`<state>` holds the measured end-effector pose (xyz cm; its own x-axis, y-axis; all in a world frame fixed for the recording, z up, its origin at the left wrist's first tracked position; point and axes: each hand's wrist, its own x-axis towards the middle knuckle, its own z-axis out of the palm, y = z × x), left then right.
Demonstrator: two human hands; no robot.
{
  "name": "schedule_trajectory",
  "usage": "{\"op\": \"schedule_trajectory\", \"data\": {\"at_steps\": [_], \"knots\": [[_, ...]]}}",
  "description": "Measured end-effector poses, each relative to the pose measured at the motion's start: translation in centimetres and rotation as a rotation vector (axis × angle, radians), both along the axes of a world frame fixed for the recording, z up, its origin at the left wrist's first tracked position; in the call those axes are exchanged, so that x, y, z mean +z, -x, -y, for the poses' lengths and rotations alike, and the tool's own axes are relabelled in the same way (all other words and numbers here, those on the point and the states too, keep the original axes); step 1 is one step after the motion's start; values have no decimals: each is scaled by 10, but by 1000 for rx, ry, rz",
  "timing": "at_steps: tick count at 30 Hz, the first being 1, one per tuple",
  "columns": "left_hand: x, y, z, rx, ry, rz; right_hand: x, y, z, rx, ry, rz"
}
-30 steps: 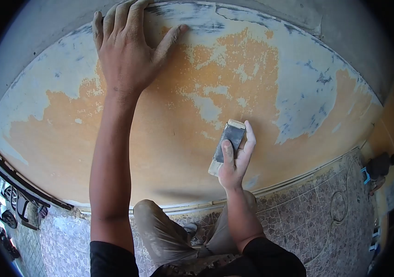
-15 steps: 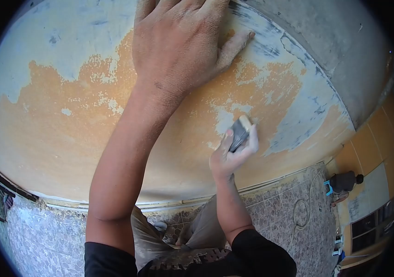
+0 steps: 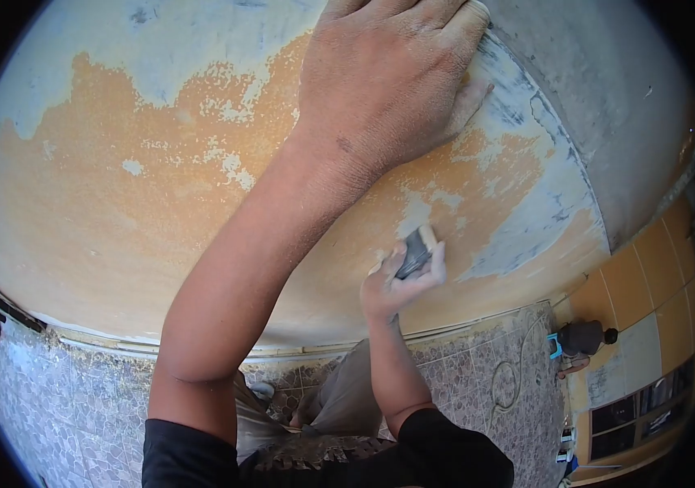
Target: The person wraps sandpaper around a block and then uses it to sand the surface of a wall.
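Observation:
My left hand (image 3: 384, 85) is up against the wall (image 3: 79, 211), back of the hand toward me and dusty. Its thumb stretches out to the right; the fingertips are partly cut off by the top edge. Lower and to the right, my right hand (image 3: 392, 285) grips a sanding block (image 3: 417, 250), with dark grey paper around a pale core, between thumb and fingers. The block is at the wall surface, beside a pale scuffed spot. Orange paint shows in ragged patches among whitish and bluish-grey areas.
A bare grey cement surface (image 3: 583, 98) adjoins the wall at right. Stone-patterned floor tiles (image 3: 71, 407) lie below, with a looped hose (image 3: 507, 386). Farther right, a person (image 3: 582, 337) is by a blue stool (image 3: 555, 346), near a tiled wall and windows (image 3: 640, 415).
The view has tilted, shifting the wall and floor. My left hand appears farther right. My right hand, still holding the sanding block, appears slightly lower and to the left.

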<state>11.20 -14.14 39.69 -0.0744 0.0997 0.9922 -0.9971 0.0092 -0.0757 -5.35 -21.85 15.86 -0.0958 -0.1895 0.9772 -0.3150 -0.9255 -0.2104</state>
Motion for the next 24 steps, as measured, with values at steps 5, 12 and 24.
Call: {"op": "schedule_trajectory", "data": {"at_steps": [5,12,24], "knots": [[-1,-3,5,-95,62,21,136,-4,-6,11,9,-35],[0,1,-2,-48,22,-2,-41,0,-2,20,-42,25],[0,3,-7,-78,-26,1,109,-8,-4,85,23,51]]}}
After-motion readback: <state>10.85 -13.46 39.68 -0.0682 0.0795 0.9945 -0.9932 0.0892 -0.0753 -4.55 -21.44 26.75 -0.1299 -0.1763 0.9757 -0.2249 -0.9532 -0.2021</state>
